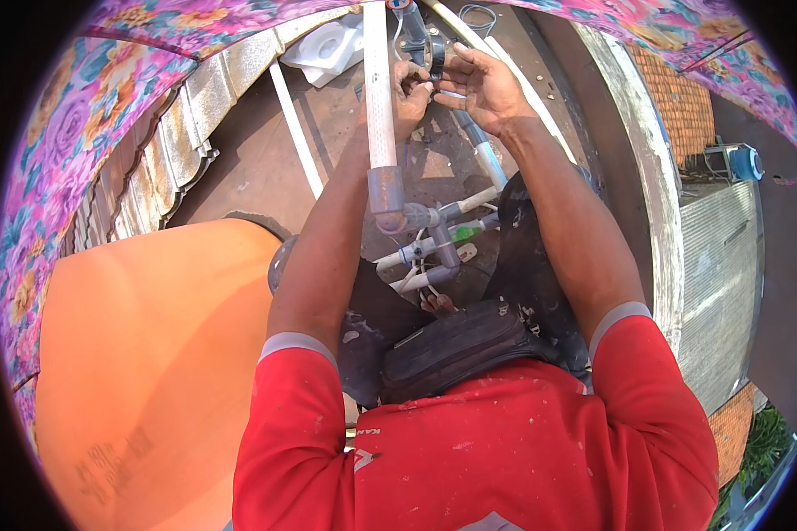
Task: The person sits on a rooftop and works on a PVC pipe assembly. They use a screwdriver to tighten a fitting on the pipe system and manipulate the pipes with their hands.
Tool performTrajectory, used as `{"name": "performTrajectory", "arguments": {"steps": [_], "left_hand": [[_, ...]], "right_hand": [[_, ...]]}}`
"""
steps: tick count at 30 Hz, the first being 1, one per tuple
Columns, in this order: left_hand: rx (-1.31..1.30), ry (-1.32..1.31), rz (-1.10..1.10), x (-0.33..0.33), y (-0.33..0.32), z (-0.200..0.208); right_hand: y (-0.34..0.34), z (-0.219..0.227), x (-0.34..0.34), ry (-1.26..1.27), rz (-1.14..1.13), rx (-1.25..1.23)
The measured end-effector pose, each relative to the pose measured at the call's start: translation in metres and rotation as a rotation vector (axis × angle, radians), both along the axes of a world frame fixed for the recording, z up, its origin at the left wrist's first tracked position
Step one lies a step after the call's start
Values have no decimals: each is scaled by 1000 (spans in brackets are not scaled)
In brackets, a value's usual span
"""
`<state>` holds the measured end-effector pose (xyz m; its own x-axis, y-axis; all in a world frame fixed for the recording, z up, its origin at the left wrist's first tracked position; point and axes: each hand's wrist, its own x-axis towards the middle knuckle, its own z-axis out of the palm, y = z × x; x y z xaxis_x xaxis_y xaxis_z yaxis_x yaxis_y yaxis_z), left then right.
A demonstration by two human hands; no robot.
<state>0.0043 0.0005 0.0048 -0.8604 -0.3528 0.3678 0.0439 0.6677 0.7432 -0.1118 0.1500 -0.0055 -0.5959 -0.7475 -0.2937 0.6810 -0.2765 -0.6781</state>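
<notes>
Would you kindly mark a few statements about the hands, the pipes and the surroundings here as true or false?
1. Both hands work at a grey pipe fitting. True.
2. The left hand lies beside the white pipe. True.
3. The right hand holds a hammer. False: no hammer shows; its fingers are at the fitting.
4. The large tank is blue. False: it is orange.
5. The person wears a red shirt. True.

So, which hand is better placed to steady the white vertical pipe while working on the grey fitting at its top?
Probably the left hand: it already lies against the white pipe. The right hand is open, beside the grey fitting, free to work.
</notes>
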Motion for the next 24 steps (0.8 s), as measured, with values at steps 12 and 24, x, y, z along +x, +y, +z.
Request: {"name": "performTrajectory", "arguments": {"steps": [12,24], "left_hand": [[52,-26,152,4,-12,-18],[149,-70,-44,2,-10,-6]], "right_hand": [[7,15,8,820,299,453],[-8,-5,9,355,55,284]]}}
